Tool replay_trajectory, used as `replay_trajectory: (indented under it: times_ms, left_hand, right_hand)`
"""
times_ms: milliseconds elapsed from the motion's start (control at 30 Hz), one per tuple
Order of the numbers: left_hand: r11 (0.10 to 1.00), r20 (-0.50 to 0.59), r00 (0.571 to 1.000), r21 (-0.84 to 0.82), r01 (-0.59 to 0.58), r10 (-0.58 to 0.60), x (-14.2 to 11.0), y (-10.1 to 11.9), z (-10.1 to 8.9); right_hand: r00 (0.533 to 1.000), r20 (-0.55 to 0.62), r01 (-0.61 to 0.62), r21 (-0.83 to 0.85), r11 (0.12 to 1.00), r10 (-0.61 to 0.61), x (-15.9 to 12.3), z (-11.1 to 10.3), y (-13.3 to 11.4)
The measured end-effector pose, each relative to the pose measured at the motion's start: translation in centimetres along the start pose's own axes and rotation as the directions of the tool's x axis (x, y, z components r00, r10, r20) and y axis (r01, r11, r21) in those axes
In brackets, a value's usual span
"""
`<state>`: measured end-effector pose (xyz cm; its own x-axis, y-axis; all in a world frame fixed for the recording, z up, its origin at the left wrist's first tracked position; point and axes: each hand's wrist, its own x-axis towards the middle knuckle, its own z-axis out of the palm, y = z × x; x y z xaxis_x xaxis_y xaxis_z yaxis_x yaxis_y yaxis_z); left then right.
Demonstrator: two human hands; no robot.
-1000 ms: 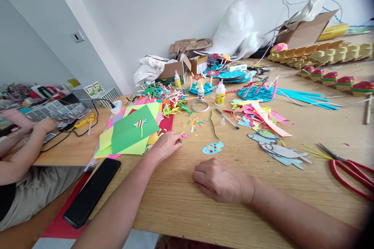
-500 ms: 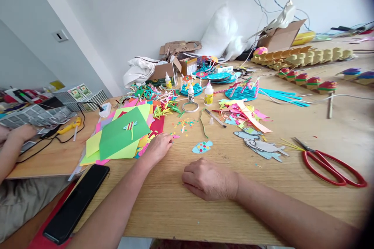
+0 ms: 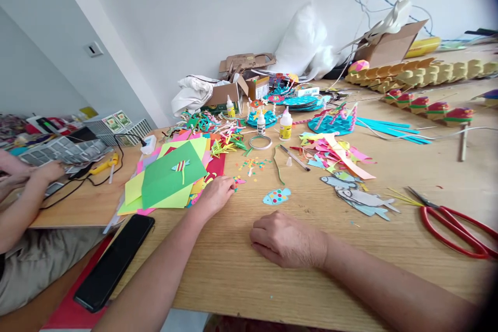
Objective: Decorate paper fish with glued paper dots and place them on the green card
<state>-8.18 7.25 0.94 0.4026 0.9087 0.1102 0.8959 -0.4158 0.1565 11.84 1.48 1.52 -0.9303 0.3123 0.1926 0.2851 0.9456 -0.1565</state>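
Note:
My left hand (image 3: 216,194) lies on the wooden table (image 3: 408,176) at the right edge of a stack of coloured paper sheets (image 3: 171,179). Its fingertips are pinched on small paper bits (image 3: 238,181) too tiny to name. My right hand (image 3: 286,241) rests on the table as a loose fist with nothing visible in it. A blue paper fish with coloured dots (image 3: 277,196) lies just beyond the right hand. Grey paper fish cut-outs (image 3: 360,196) lie further right.
Red scissors (image 3: 455,220) lie at the right. Glue bottles (image 3: 286,125), a tape ring (image 3: 260,142) and paper scraps (image 3: 334,150) crowd the middle. A black phone (image 3: 114,262) sits near the front left edge. Another person's hands (image 3: 27,174) work at the far left.
The camera has swung slightly, so everything shifts in view. Both my hands stay in the same places on the table.

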Motion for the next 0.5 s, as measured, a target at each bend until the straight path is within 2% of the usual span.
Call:
replay_trajectory:
  times_ms: [500]
  left_hand:
    - [1.0, 0.011, 1.0, -0.026, -0.011, 0.011, 0.02, 0.37, -0.02]
  right_hand:
    - [0.999, 0.025, -0.021, 0.051, 0.998, 0.02, 0.02, 0.03, -0.04]
